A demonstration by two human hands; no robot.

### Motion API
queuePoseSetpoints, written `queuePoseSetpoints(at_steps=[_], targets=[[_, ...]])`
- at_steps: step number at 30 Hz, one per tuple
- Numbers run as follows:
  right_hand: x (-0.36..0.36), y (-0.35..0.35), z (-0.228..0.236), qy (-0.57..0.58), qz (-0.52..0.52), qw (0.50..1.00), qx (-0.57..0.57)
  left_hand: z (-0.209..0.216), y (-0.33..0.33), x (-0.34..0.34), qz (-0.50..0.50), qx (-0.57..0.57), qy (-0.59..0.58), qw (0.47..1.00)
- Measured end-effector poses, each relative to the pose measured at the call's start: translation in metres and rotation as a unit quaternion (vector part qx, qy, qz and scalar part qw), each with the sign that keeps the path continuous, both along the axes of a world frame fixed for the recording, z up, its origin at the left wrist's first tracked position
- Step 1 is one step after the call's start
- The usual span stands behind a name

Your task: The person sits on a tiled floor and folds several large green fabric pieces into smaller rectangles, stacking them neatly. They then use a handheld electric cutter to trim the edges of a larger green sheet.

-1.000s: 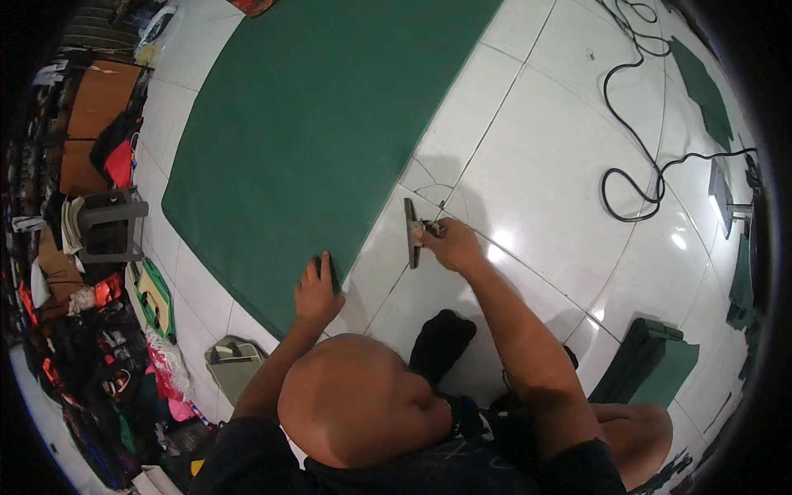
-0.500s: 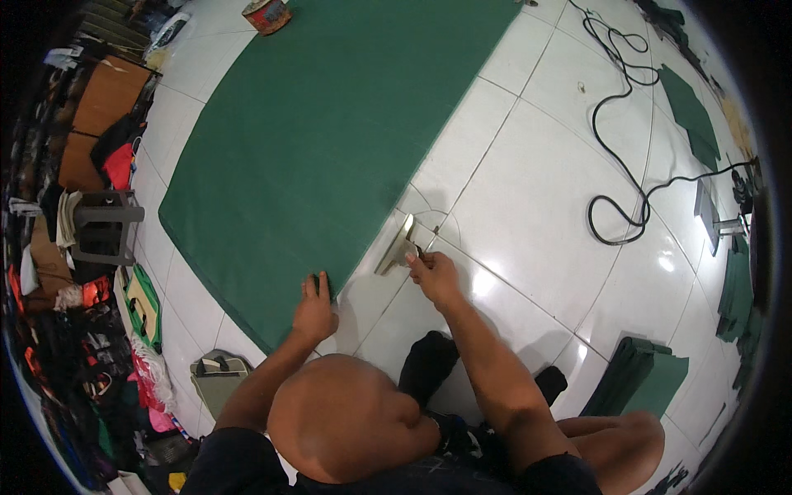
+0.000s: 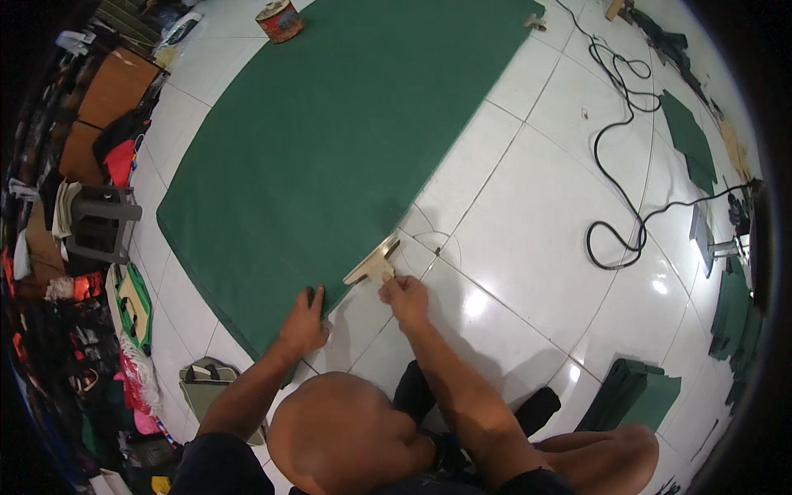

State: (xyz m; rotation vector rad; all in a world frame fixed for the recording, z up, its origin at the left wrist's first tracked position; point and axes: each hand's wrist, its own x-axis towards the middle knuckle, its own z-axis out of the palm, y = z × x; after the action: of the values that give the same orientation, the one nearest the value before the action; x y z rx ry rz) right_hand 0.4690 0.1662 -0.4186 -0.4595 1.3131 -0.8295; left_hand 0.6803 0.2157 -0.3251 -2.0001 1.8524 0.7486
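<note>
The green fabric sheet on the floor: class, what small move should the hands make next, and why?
Probably slide the flat tool further along the edge of the green fabric sheet. The right hand holds the tool at that edge, while the left hand presses the fabric's near corner flat, steadying it.

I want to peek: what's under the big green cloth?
The large green fabric sheet lies on the white tiled floor; the tiles beneath are covered. The left hand presses its near corner.

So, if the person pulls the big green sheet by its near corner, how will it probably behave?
The green sheet lies very flat on the tiled floor, so it is probably thin and floppy. It may slide easily on the glossy tiles. The left hand presses its corner, perhaps to stop that.
</note>
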Motion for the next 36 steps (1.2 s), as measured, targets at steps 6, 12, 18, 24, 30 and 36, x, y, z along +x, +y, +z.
queuePoseSetpoints(at_steps=[6,12,18,24,30,36], targets=[[0.018,0.012,0.010,0.002,0.084,0.996,0.001,-0.003,0.003,0.003,0.041,-0.018,0.041,0.998],[0.024,0.016,0.020,0.056,0.147,0.987,-0.014,-0.004,0.007,0.000,0.032,-0.027,0.015,0.999],[0.022,0.007,0.013,0.114,0.252,0.961,-0.025,-0.007,0.009,0.000,0.042,-0.018,0.039,0.998],[0.013,-0.007,0.005,0.173,0.314,0.931,-0.069,-0.022,0.007,0.005,0.066,-0.033,0.069,0.995],[-0.049,-0.040,0.045,0.310,0.505,0.780,-0.198,-0.020,0.011,-0.008,0.064,-0.057,0.023,0.996],[-0.244,-0.098,0.105,0.433,0.620,0.621,-0.205,-0.029,0.020,0.001,0.064,-0.068,0.012,0.996]])
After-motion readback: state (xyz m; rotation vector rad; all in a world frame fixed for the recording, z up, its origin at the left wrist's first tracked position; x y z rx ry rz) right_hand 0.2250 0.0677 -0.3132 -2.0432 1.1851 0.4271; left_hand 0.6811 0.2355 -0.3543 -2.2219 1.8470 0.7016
